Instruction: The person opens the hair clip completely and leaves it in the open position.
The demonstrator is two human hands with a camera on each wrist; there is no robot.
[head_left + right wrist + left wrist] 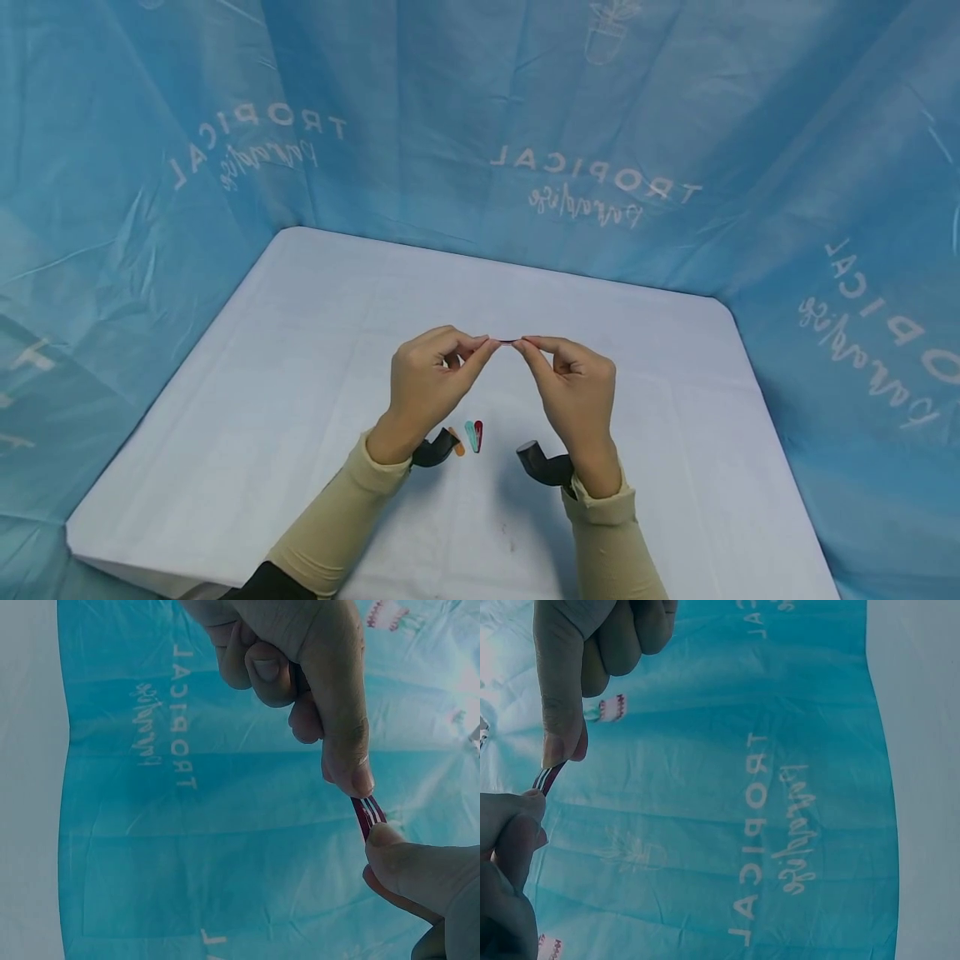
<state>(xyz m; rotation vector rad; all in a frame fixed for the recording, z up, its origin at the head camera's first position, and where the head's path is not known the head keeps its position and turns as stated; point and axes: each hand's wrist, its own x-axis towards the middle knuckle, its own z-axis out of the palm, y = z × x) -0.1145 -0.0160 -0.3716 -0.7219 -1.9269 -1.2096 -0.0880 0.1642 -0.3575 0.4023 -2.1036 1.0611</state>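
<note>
Above the middle of the table, my left hand (pixel 429 379) and my right hand (pixel 579 387) face each other. Between them is a dark red snap hair clip (pixel 368 815), pinched by thumb and forefinger at either end. Its middle, with thin slots along it, shows in both wrist views; the fingertips cover its ends. Nearer to me on the table lie an orange hair clip (pixel 458 448), a teal one (pixel 470 434) and a red one (pixel 478 433). The orange clip is partly hidden behind the black camera mount on my left wrist.
A white cloth covers the table (pixel 315 333), which has rounded corners. Blue curtains (pixel 450 125) printed with white lettering hang along its back and sides. Black curved mounts stick out from the left wrist (pixel 433 450) and the right wrist (pixel 542 464).
</note>
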